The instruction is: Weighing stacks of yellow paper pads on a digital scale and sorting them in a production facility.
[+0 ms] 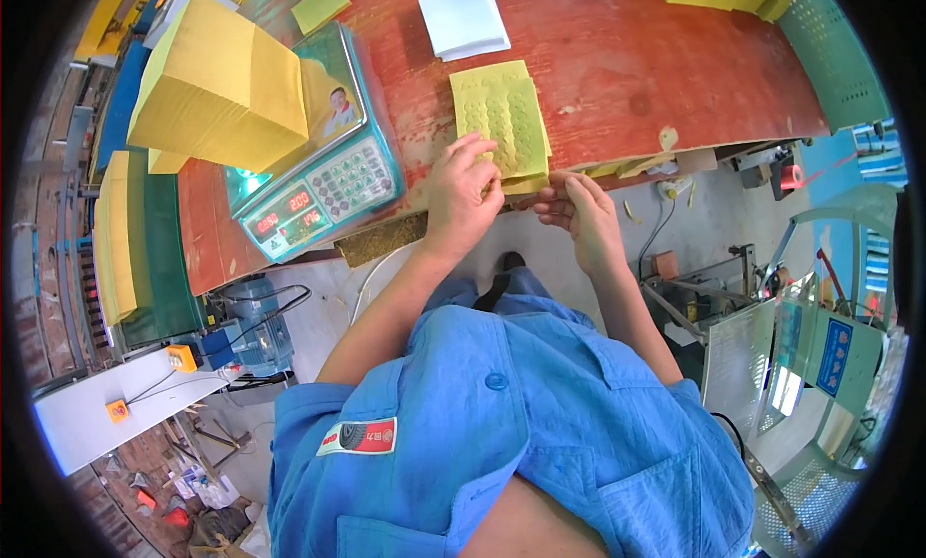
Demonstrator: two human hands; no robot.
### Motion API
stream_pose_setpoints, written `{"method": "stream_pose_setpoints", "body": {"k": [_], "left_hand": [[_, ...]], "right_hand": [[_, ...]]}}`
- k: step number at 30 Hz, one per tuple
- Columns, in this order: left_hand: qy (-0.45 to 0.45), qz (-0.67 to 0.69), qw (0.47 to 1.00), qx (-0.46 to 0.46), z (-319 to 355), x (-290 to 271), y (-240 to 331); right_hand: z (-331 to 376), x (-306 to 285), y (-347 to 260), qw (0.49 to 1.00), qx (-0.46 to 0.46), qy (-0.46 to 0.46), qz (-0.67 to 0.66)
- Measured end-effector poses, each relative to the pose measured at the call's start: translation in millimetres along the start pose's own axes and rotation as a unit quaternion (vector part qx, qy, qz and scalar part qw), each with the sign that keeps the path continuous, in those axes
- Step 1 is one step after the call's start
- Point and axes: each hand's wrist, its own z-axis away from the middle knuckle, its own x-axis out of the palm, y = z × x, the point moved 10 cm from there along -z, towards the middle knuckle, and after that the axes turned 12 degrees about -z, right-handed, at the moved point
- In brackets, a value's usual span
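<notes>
Head view — pinching yellow sheets [502,124], long axis pointing away, at near left with the left hand [468,185] — curling the right hand [582,211], grip unclear, by the right corner.

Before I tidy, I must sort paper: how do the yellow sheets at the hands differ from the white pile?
The yellow sheets bear rows of curved marks; the white pile looks plain on top. The left hand touches the yellow sheets; no hand touches the white pile, which lies farther back. Both lie on the red table.
</notes>
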Motion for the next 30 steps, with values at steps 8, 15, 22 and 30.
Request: {"method": "stream_pose_setpoints", "body": {"k": [8, 15, 22, 30], "left_hand": [[0.016, -0.026, 0.998, 0.056, 28, -6, 6], [-0.005, 0.257, 0.937, -0.236, 59, 15, -78], [-0.146, 0.583, 0.656, -0.457, 95, 21, -95], [-0.050, 0.504, 0.820, -0.268, 36, -167, -92]], "right_hand": [[-17, -2, 2, 0.988, -0.045, 0.023, 0.146], [-10, 21, -10, 0.966, -0.121, 0.075, 0.217], [46, 83, -11, 0.964, -0.118, 0.023, 0.237], [73, 196, -46, 0.944, -0.220, -0.105, 0.224]]}}
